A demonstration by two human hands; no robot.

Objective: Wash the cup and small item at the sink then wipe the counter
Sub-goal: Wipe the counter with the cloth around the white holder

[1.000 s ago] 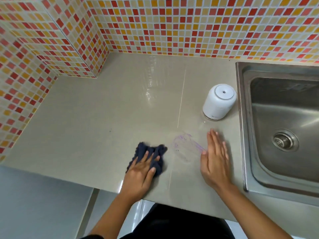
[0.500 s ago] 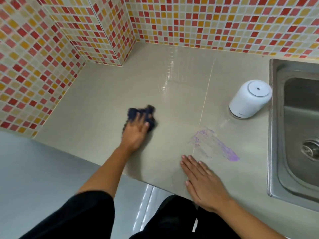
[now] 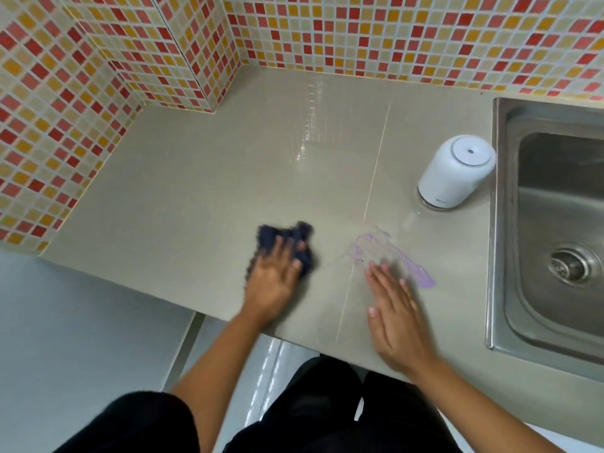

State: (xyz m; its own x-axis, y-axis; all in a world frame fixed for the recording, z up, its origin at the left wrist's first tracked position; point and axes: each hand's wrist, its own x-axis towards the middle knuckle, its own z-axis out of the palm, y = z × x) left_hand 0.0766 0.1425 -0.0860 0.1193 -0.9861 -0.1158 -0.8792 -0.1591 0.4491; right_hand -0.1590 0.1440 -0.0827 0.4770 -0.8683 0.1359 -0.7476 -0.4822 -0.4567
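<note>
Cloth rightward under flat left hand

We see a worktop of smooth, glossy beige stone or tile, shiny enough to mirror the wall's grid. The wall is small glazed mosaic tiles with pale matt grout. The sink is brushed steel, satin and softly streaked; its drain is brighter metal. The white cup looks like smooth plastic with a faint sheen. The cloth is dark blue, soft and nubbly. The purple smear looks thin and wet.
</note>
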